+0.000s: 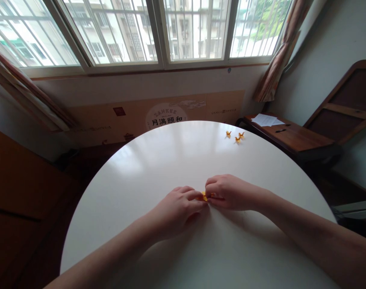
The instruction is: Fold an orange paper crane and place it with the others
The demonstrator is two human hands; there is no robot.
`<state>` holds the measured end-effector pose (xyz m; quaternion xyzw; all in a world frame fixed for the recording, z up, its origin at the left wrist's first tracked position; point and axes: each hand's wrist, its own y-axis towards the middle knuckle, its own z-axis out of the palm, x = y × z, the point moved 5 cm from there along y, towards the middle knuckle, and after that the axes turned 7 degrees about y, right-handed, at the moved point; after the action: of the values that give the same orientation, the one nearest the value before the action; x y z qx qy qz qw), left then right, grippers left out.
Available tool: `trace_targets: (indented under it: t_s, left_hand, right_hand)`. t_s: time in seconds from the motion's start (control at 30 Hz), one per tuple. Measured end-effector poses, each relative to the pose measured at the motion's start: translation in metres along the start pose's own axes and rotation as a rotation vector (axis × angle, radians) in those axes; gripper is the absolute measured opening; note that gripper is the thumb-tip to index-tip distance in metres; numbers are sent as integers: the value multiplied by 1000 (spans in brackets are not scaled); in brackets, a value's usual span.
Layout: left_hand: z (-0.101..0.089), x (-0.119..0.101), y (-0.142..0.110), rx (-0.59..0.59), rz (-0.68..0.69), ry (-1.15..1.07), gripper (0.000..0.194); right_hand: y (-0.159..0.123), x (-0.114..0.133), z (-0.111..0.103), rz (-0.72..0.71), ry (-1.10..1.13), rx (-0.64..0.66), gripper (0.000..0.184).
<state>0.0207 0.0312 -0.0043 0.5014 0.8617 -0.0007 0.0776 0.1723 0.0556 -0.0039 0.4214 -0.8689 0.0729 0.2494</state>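
Observation:
Both hands meet low over the middle of the round white table (147, 164), pinching a small yellow-orange piece (204, 196) that looks like folded paper. My left hand (183, 204) grips its left side between thumb and fingers. On the right side, the curled fingers of my right hand (226, 192) hold it. Most of the piece is hidden by the fingers, so its full shape cannot be made out. Near the far right edge stand three small orange figures (237, 139) with pointed ends, resembling folded paper birds.
Beyond the table's right rim is a brown wooden chair (312, 136) with white paper sheets (267, 120) and a dark pen-like item (281, 131) on its seat. A printed cardboard panel (135, 116) leans below the barred window (189, 32). Curtains (275, 72) hang at both sides.

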Motion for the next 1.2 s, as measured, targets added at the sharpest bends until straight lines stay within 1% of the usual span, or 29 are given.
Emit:
trace_targets:
  t_s: [0.23,0.37,0.5,0.7,0.87,0.97,1.07,1.2]
  left_hand:
    - [-2,-8,-2,-14,-6,52,26]
    - [0,-9,-3,6,-17,31,31]
    - [-1,-8,-5,-10,-21,4,32]
    - [-5,-7,-4,-26,18,-58,25]
    - [-7,-1,-4,-3,-9,-91,23]
    - [-6,-1,-5,2,-9,-85,22]
    - [-6,-3,-5,-5,-8,-84,21]
    - [-7,-1,-6,-12,-14,-82,18]
  right_hand:
    - [2,1,-2,72,-22,-33,12]
    - [2,2,-2,60,-10,-35,10]
    - [0,-2,0,45,12,-32,7]
    - [0,-6,2,38,28,-34,12]
    - [1,-5,3,4,39,-28,13]
    - [0,-5,5,4,57,-6,12]
    - [1,-5,5,22,78,9,11]
    - [3,-8,3,86,87,-22,8]
